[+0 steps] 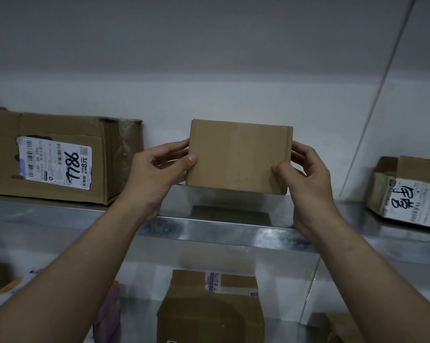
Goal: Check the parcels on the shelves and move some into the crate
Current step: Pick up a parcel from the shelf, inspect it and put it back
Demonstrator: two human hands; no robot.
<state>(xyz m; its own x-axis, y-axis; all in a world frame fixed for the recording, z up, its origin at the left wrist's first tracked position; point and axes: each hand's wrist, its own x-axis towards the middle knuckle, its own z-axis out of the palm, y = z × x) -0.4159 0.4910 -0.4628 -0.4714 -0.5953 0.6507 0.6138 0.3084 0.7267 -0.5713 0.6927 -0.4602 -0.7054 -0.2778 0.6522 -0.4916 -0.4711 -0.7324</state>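
Forearms (80, 273) raised; left hand (154, 174), right hand (306, 177) curl round small parcel (238, 157).

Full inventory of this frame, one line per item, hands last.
small box: 1, plain brown, centre, at upper shelf level, gripped at both ends
large carton: 1, brown with a white label marked 7786, left on the upper shelf
open-topped box: 1, brown with a white handwritten label, right on the upper shelf, partly cut off
upper shelf: 1, shiny metal, spans the frame
taped box: 1, brown with a white label strip, centre of the lower shelf
purple item: 1, lower shelf left, kind unclear
corner box: 1, brown, lower right, mostly hidden
left hand: 1, grips the small box's left end
right hand: 1, grips its right end
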